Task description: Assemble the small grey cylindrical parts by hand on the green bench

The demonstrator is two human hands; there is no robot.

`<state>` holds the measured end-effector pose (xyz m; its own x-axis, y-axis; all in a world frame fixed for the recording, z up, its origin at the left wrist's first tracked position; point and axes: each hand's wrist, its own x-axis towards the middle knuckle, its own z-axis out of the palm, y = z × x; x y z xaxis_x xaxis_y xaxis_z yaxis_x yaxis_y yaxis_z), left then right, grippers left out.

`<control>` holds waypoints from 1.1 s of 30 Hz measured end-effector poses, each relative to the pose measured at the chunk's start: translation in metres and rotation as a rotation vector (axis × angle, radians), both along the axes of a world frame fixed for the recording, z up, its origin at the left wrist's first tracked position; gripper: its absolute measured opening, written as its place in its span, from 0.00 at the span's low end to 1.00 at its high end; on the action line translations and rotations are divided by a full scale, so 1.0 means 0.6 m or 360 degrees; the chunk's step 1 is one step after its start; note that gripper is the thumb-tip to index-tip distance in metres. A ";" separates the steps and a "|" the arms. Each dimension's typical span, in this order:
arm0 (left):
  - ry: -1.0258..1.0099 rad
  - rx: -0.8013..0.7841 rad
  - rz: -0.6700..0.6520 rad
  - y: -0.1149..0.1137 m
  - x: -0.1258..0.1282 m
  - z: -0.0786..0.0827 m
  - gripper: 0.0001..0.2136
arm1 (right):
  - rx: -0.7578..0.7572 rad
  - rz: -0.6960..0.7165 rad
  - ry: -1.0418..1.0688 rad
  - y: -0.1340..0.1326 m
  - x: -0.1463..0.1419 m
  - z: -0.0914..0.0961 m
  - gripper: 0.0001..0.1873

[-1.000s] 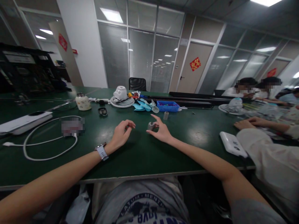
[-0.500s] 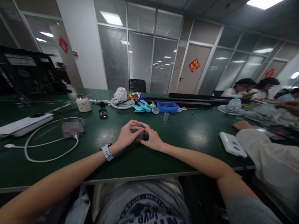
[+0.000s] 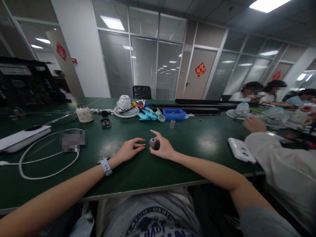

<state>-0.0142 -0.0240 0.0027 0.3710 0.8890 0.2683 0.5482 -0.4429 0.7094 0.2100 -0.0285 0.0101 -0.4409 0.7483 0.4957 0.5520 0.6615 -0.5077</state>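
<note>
A small grey metal cylinder (image 3: 153, 143) with a round detail on its top face stands upright on the green table. My right hand (image 3: 164, 145) curves around its right side, thumb low in front and index finger raised clear of the top; the other fingers are largely hidden. My left hand (image 3: 129, 149) lies just left of the cylinder, apart from it, its fingers spread with nothing in them. Farther back stands a second metal cylinder (image 3: 172, 124). Behind that are light-blue fan blades (image 3: 148, 114) and a blue plastic basket (image 3: 174, 114).
A white fan housing (image 3: 124, 102) on its round grille and a patterned bottle (image 3: 84, 113) stand at the back left. A white cable (image 3: 37, 178) loops at the left. To the right lies a white power bank (image 3: 240, 149), near a co-worker's sleeve (image 3: 266, 144).
My hands have parted: the left has drawn back leftward, and the right index finger has lifted. The cylinder between them now shows clearly. The view has shifted slightly.
</note>
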 end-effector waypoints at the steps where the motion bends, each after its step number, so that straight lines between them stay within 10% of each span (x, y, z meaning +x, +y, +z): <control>1: 0.0042 -0.0027 -0.0026 0.001 0.002 0.000 0.22 | 0.0012 0.0014 0.0002 0.003 0.004 0.001 0.46; 6: 0.0195 0.0166 -0.0035 -0.002 0.004 0.010 0.24 | 0.0171 -0.0126 0.0075 0.061 0.059 0.019 0.45; 15: 0.0129 0.0200 -0.0021 -0.004 0.003 0.007 0.23 | 0.0113 -0.1221 -0.0053 0.214 0.245 -0.007 0.42; 25: 0.0083 0.0118 0.0010 -0.012 0.007 0.017 0.24 | 0.0262 -0.1377 -0.0292 0.200 0.222 -0.008 0.46; 28: -0.0024 0.0300 0.0225 -0.014 0.008 0.022 0.23 | 0.0602 -0.1272 -0.0157 0.170 0.187 0.008 0.42; 33: -0.0129 0.0394 0.0480 -0.006 0.006 0.017 0.20 | 0.0580 -0.0343 -0.0282 0.079 0.084 0.021 0.25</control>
